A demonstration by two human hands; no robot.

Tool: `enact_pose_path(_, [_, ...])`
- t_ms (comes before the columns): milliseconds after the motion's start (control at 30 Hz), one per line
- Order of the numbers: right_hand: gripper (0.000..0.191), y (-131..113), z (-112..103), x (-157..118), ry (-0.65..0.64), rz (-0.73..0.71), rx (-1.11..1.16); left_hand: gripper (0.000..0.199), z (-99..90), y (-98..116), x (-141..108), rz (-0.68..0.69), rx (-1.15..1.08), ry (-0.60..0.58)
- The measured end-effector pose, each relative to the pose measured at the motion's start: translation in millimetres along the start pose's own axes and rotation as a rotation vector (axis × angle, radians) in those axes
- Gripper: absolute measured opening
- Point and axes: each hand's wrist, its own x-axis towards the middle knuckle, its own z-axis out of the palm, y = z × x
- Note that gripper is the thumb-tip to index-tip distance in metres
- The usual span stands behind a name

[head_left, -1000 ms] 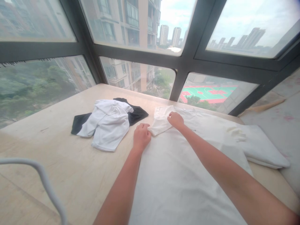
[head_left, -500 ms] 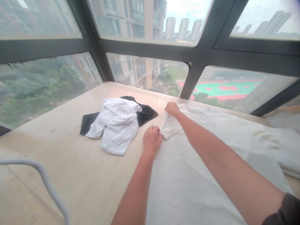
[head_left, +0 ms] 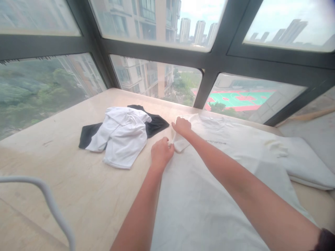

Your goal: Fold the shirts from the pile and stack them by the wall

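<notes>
A white T-shirt (head_left: 209, 195) with small dark lettering on its chest lies spread over the pale stone ledge. My left hand (head_left: 161, 152) is closed on the lower edge of its left-hand sleeve. Farther up, my right hand (head_left: 182, 126) pinches the same sleeve near its outer edge. The sleeve cloth stretches between the two hands, and my right forearm covers part of the shirt's chest. To the left, a white garment (head_left: 127, 136) lies loosely heaped on a black garment (head_left: 157, 126), apart from both hands.
A folded white cloth (head_left: 309, 160) lies at the right beside the shirt. Grey-framed windows (head_left: 157, 52) rise behind the stone ledge (head_left: 86, 195). A curved pale tube (head_left: 49, 198) stands at the lower left.
The whole view has shifted slightly, so the scene sits farther left. Lettering on the shirt's chest now shows beside my right forearm. Both hands keep hold of the sleeve.
</notes>
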Motion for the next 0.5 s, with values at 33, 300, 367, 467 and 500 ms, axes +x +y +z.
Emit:
enact_pose_path(33, [0.035, -1, 1, -3, -0.01, 0.01, 0.0, 0.027, -3.1, 0, -1, -0.024, 0.006, -0.029])
enact_pose_path(300, [0.031, -3, 0, -8, -0.034, 0.048, 0.046, 0.021, -37.4, 9, -96, -0.061, 0.164, -0.335])
enact_pose_path(367, [0.031, -4, -2, -7, -0.046, 0.039, 0.058, 0.021, -45.9, 6, -137, -0.077, 0.273, -0.337])
enact_pose_path(467, [0.029, -5, -3, -7, -0.066, 0.022, 0.077, 0.026, -55.8, -6, -188, -0.181, 0.287, -0.352])
enact_pose_path(500, [0.028, -5, -3, -7, -0.07, 0.018, 0.086, 0.027, -57.6, -10, -201, -0.228, 0.241, -0.393])
